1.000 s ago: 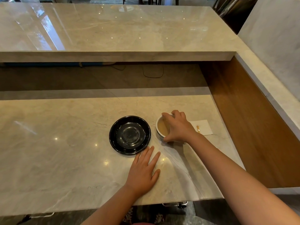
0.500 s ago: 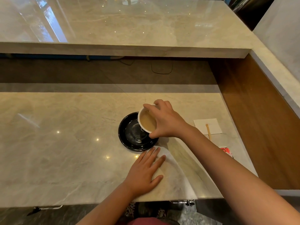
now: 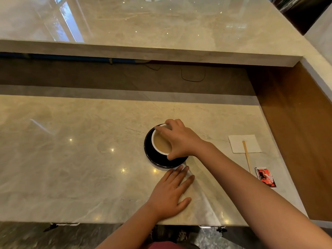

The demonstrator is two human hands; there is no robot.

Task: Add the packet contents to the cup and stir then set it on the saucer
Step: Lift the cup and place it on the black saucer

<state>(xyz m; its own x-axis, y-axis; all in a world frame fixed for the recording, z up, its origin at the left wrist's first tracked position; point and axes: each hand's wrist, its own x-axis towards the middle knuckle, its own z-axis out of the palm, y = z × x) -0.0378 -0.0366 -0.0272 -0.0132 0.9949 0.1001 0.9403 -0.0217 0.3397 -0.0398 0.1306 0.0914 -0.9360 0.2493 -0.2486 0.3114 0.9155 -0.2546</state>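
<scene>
The right hand point(image 3: 181, 139) reaches in from the lower right and grips a white cup point(image 3: 160, 141) from above, its fingers point(image 3: 162, 129) curled over the far rim and the thumb pressed against the near rim, so they are clamped on the cup. The cup holds a light brown, milky drink and sits within the outline of a black saucer point(image 3: 149, 151), toward its centre; whether its base is fully down on the saucer cannot be told, since the hand covers the right side of both. The left hand point(image 3: 170, 193) lies flat, palm down, on the pale marble counter point(image 3: 71, 159), its fingers spread apart and holding nothing, the fingertips just short of the saucer's near edge. To the right of the saucer, well apart from it, a white paper napkin point(image 3: 248, 143) lies on the counter, and a thin wooden stir stick point(image 3: 246, 156) rests partly on it, its upper end on the napkin and its lower end reaching onto the bare stone. Just beyond the stick's lower end lies a red and black packet point(image 3: 265, 177), flat and near the counter's right edge. A higher marble ledge point(image 3: 161, 33) runs across the back, with a dark recess below it where a thin black cable point(image 3: 193, 77) loops, and a wooden side panel point(image 3: 296, 132) closes off the right.
</scene>
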